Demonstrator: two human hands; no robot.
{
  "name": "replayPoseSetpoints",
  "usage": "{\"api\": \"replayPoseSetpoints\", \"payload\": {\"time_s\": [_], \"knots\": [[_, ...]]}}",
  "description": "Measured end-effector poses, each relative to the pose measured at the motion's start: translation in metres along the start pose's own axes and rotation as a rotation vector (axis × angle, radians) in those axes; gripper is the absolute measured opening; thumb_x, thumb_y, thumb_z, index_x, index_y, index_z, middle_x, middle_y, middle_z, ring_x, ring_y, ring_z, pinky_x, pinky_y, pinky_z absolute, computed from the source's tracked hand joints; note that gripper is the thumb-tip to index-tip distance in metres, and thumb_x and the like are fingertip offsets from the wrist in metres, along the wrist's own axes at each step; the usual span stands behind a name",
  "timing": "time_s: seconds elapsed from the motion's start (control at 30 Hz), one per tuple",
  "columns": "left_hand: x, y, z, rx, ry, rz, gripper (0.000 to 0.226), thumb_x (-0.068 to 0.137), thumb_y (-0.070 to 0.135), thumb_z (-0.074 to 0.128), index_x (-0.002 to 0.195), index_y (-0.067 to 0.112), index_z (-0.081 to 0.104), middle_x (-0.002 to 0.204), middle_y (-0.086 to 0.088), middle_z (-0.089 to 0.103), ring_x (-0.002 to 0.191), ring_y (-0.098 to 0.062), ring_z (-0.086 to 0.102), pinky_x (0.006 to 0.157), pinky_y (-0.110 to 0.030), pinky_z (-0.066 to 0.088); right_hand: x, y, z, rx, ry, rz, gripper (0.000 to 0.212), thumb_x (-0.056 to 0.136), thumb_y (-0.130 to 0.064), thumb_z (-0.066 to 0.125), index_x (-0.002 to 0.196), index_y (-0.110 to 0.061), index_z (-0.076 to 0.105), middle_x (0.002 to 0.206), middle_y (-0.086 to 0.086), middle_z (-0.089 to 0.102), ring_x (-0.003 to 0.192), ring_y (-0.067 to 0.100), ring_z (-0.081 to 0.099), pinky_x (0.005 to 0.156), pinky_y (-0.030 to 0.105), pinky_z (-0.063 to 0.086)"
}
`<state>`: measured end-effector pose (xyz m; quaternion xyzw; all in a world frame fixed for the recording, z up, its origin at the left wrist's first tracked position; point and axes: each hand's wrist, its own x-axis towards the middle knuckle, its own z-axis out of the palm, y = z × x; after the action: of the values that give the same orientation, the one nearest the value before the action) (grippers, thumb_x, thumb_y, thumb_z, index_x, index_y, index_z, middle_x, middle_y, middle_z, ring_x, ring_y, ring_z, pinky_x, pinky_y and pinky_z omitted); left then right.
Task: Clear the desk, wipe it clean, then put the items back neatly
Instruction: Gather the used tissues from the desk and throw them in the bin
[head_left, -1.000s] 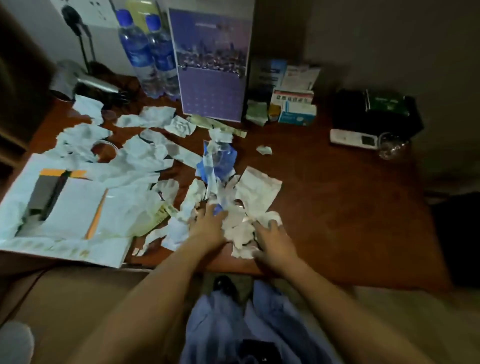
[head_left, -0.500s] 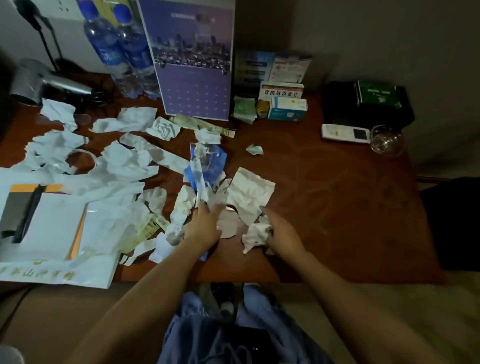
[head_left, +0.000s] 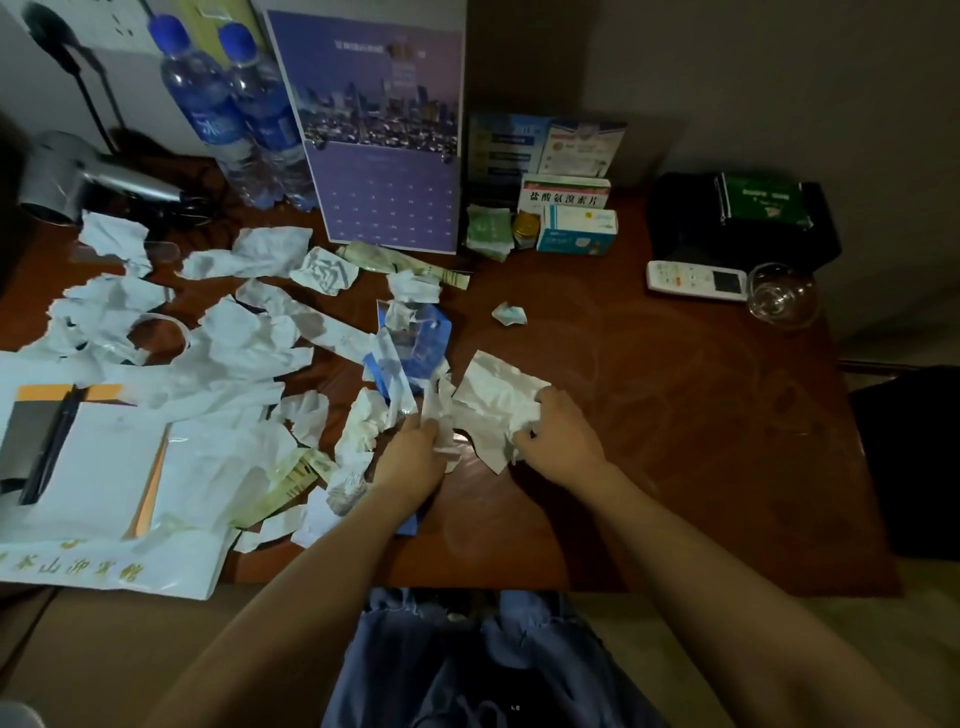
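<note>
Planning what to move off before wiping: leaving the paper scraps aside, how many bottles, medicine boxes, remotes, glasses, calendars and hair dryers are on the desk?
Water bottles: 2
Medicine boxes: 2
Remote: 1
Glass: 1
Calendar: 1
Hair dryer: 1
Total: 8

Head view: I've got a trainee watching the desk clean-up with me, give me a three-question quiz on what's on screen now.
1. True or false: the right hand grips a crumpled white sheet.
2. Which object stands upright at the back, just right of the two water bottles?
A. the calendar
B. the remote control
C. the hair dryer
3. Fill in: beside the remote control, near the desk's right edge, stands a clear ____.

Key: 1 true. 2 A. 3 glass.
</note>
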<state>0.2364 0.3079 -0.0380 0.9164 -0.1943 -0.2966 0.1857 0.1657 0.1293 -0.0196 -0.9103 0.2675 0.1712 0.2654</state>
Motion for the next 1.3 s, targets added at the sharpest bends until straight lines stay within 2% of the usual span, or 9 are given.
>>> {"api": "replayPoseSetpoints", "payload": {"time_s": [0.1,0.17,0.27,0.4,0.53,0.73,0.97,1.1,1.3], "knots": [[0.007,0.003,-0.009,-0.084,0.087,-0.018,0.022,0.091,0.005,0.048,0.112,0.003,0.049,0.119,-0.017,0.047,0.102,-0.034,0.054,0.082,-0.039,0.044,0.014,-0.009,0.002,-0.103,-0.155,-0.080,0.073,0.089,-0.034,0.050,0.150,-0.019,0.013,0.140,0.018,0.032,0.124,0.035,0.040,0.097,0.040,0.041],[0.013,0.006,-0.015,-0.140,0.120,-0.032,0.043,0.088,0.000,0.049,0.130,0.010,0.042,0.126,-0.017,0.044,0.106,-0.037,0.053,0.081,-0.041,0.044,0.022,-0.014,0.005,-0.111,-0.232,-0.094,0.081,0.089,-0.038,0.054,0.152,-0.020,0.006,0.144,0.020,0.027,0.128,0.037,0.036,0.101,0.041,0.038],[0.023,0.008,-0.024,-0.189,0.144,-0.048,0.070,0.088,-0.002,0.049,0.149,0.014,0.017,0.136,-0.018,0.041,0.104,-0.039,0.056,0.078,-0.043,0.047,0.029,-0.017,0.013,-0.121,-0.217,-0.080,0.078,0.086,-0.045,0.060,0.147,-0.016,0.020,0.139,0.018,0.034,0.122,0.035,0.043,0.094,0.036,0.040],[0.036,0.005,-0.031,-0.135,0.128,-0.116,0.077,0.093,0.005,0.050,0.151,0.011,-0.001,0.128,-0.021,0.050,0.091,-0.037,0.059,0.065,-0.036,0.041,0.028,-0.008,0.029,-0.086,-0.176,-0.114,0.046,0.089,-0.034,0.060,0.123,-0.007,0.046,0.123,0.015,0.049,0.112,0.031,0.050,0.081,0.030,0.037],[0.049,0.004,-0.042,-0.054,0.099,-0.153,0.067,0.095,0.018,0.053,0.150,0.008,0.015,0.122,-0.020,0.057,0.100,-0.036,0.060,0.075,-0.037,0.046,0.025,0.002,0.031,-0.030,-0.063,-0.122,0.020,0.087,-0.022,0.059,0.097,-0.005,0.058,0.106,0.010,0.054,0.091,0.028,0.056,0.067,0.030,0.036],[0.066,0.007,-0.051,-0.087,0.136,-0.168,0.037,0.095,0.017,0.051,0.129,0.004,0.043,0.122,-0.021,0.056,0.109,-0.039,0.056,0.084,-0.041,0.045,0.043,0.000,0.000,0.130,0.045,-0.010,0.004,0.090,-0.015,0.050,0.092,-0.012,0.048,0.097,0.014,0.060,0.087,0.034,0.059,0.068,0.033,0.039],[0.076,0.015,-0.052,-0.143,0.187,-0.256,0.050,0.094,0.020,0.054,0.137,0.007,0.033,0.125,-0.021,0.052,0.108,-0.040,0.056,0.079,-0.041,0.044,0.080,-0.008,-0.022,0.090,0.049,-0.107,0.022,0.093,-0.021,0.050,0.111,-0.017,0.061,0.101,0.002,0.063,0.092,0.021,0.060,0.070,0.025,0.033],[0.081,0.012,-0.050,-0.190,0.222,-0.305,0.073,0.090,0.028,0.061,0.148,0.016,0.018,0.128,-0.020,0.052,0.106,-0.039,0.059,0.080,-0.042,0.047,0.104,-0.015,-0.035,0.165,0.079,-0.015,0.032,0.090,-0.028,0.054,0.119,-0.017,0.048,0.099,-0.002,0.056,0.094,0.020,0.059,0.073,0.028,0.040],[0.087,0.008,-0.051,-0.149,0.222,-0.360,0.049,0.094,0.035,0.054,0.136,0.015,0.040,0.130,-0.014,0.048,0.107,-0.033,0.058,0.080,-0.039,0.048,0.138,-0.024,-0.044,0.021,0.009,-0.031,0.067,0.089,-0.055,0.053,0.146,-0.035,0.025,0.136,0.007,0.051,0.114,0.028,0.057,0.092,0.036,0.043]]}}
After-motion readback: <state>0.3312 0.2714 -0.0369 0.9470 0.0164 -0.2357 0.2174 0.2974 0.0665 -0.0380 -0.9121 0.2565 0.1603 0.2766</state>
